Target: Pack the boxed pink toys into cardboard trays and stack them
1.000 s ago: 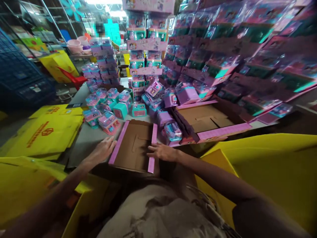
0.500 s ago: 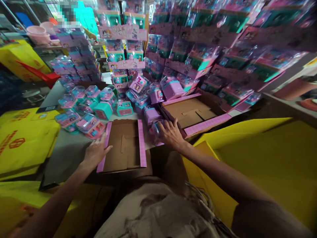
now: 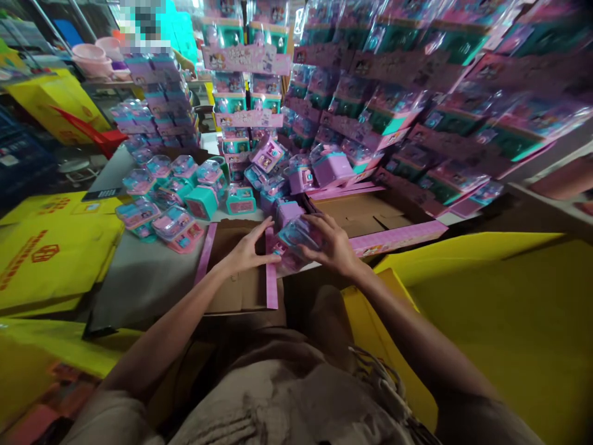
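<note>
Partly hidden between both hands: a clear-topped toy box [image 3: 293,238], just to the right of the near cardboard tray [image 3: 241,293], its right part covered by fingers. Lifted or resting on the table [image 3: 115,284], cannot tell. Right hand [image 3: 331,244] curved around this toy box, fingers over the top and thumb at the front, in a grip. Left hand [image 3: 252,247] loosely open above the right edge of the near tray, holding nothing, thumb and fingers spread toward the toy box; touching it or only very near, not possible to judge. Lower left part of the near tray behind the left forearm.

On the right, tall stacks of packed toys [image 3: 393,108], cut off at the top and at the side, so hard to count. In the middle stack [image 3: 250,60], two toys side by side in each visible layer. On the left of the table, about eight loose toys [image 3: 178,228], overlapping, exact number unsure.

Two open trays in all, with pink edges; bare brown bottom with cut slots in the near one and in the second tray [image 3: 398,238]. At right, one large open yellow box [image 3: 486,309], cut off. At lower left, some orange things [image 3: 55,395], blurred.
</note>
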